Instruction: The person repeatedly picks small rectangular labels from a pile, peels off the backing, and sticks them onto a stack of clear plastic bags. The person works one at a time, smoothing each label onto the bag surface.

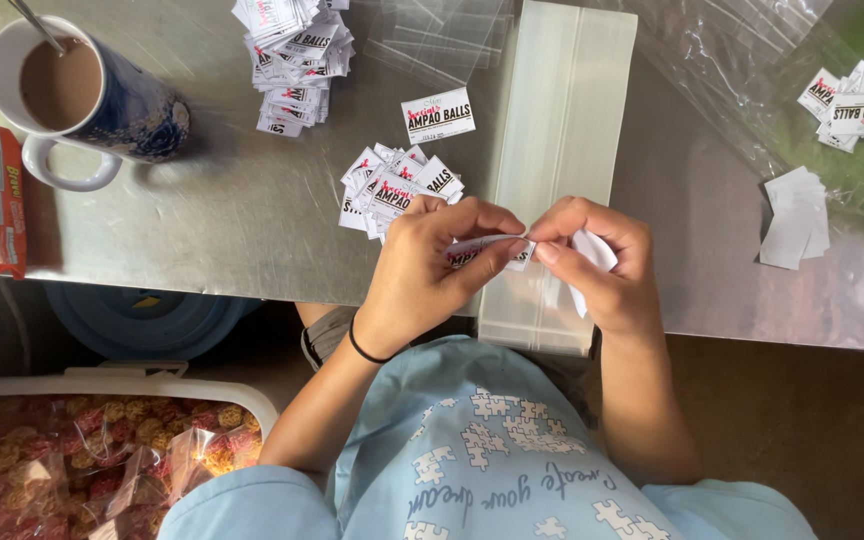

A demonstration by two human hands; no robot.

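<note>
Here, both hands pinch one small printed label [487,250] above the desk [252,210], left hand [422,275] gripping, right hand [592,265] peeling white backing [592,250]; a hasty pull could tear it or scatter the nearby label pile [397,190].

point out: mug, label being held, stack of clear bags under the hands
mug [137,110]: head view, on its dark blue outer wall.
label [482,250]: head view, on its printed middle between both hands.
stack of clear bags [562,120]: head view, on its bare upper part.

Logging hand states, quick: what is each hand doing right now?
Left hand: closed in a pinch on a small printed label.
Right hand: closed, fingertips pinching the same label's edge, with a white backing paper tucked in the palm.
</note>
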